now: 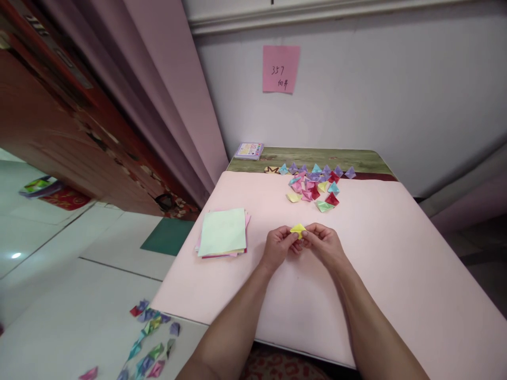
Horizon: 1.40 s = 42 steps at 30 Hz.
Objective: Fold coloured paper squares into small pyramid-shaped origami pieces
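A small piece of folded yellow paper (298,229) is pinched between my two hands above the pink table cover. My left hand (279,244) grips its left side with thumb and fingers. On its right side, my right hand (322,242) holds it the same way, the thumb tip on the paper. The fingers partly hide its lower folds. Beyond my hands lies a cluster of folded paper pieces (308,186) in pink, red, purple, blue, yellow and green. A stack of square paper sheets (222,232), pale green on top, sits left of my hands.
The pink cover (396,274) spreads over most of the table. A packet (250,151) lies at the far left corner. More folded paper pieces (148,338) are scattered on the floor at left. A pink note (281,69) is on the wall, beside a pink curtain (174,68).
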{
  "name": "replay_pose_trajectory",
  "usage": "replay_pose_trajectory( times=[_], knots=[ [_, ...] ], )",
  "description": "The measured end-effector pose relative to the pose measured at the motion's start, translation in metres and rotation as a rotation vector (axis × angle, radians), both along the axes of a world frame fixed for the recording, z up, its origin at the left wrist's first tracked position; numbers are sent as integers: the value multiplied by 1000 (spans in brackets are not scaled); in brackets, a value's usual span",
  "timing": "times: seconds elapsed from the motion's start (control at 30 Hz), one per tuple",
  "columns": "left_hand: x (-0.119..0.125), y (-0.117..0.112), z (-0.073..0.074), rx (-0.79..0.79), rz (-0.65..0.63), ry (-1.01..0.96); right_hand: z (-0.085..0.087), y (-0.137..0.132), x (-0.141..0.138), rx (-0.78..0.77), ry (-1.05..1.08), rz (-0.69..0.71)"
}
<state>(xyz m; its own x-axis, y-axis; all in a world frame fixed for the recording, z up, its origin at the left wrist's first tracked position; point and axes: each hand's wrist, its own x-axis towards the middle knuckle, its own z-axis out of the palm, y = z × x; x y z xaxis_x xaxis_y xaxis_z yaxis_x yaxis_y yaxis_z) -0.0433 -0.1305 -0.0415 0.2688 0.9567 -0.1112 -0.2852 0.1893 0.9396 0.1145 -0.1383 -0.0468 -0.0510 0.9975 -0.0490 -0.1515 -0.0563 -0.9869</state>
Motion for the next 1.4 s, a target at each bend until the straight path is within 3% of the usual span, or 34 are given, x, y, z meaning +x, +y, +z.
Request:
replay_pose_trajectory(
  times=[0.2, 0.43, 0.67, 1.07, 1.23, 1.4],
  knots=[
    [1, -1, -3, -24, -10, -13, -5, -1, -4, 15, 6, -21],
    [4, 2, -7, 137, 99, 27, -2, 2, -7, 109, 5, -110],
    [2, 3, -10, 212, 126, 107, -12, 1, -3, 108, -77, -75],
    [1, 6, -16, 90, 196, 12, -9, -1, -4, 388, -552, -162],
    [1, 5, -19, 244, 229, 250, -6, -1, 0, 381, -657, -177],
    [-2, 5, -10, 438, 228, 445, -3, -1, 2, 342, -640, -155]
  ],
)
